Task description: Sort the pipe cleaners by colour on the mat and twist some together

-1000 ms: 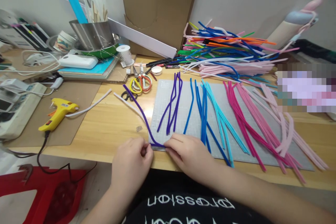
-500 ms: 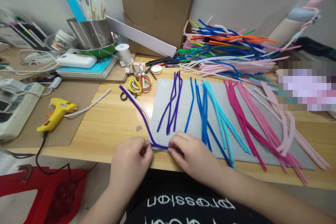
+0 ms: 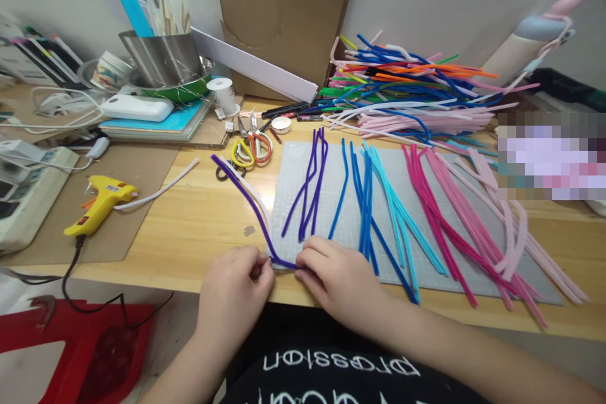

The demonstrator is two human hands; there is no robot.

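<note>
A purple pipe cleaner [image 3: 252, 204] is bent at the front edge of the grey cutting mat [image 3: 303, 158], its long end slanting up to the left. My left hand [image 3: 238, 284] is closed in a pinch at the bend, where a short purple end meets the fingertips. On the right of the bend, my right hand [image 3: 334, 271] pinches the other stretch of purple. A white pipe cleaner [image 3: 253, 190] runs close beside the purple one. Several loose purple pipe cleaners [image 3: 324, 170] lie on the mat beyond my hands.
Blue pipe cleaners [image 3: 365, 208], light blue ones [image 3: 398, 214] and pink ones [image 3: 466, 214] spread across the mat. Scissors [image 3: 253, 145] lie behind it. At left are a yellow glue gun [image 3: 106, 196] with its cord and a power strip [image 3: 35, 202]. A mixed pile [image 3: 407, 88] sits at the back.
My right hand has slid slightly left along the purple pipe cleaner, closer to my left hand. My left hand keeps its pinch; the whole view has shifted slightly.
</note>
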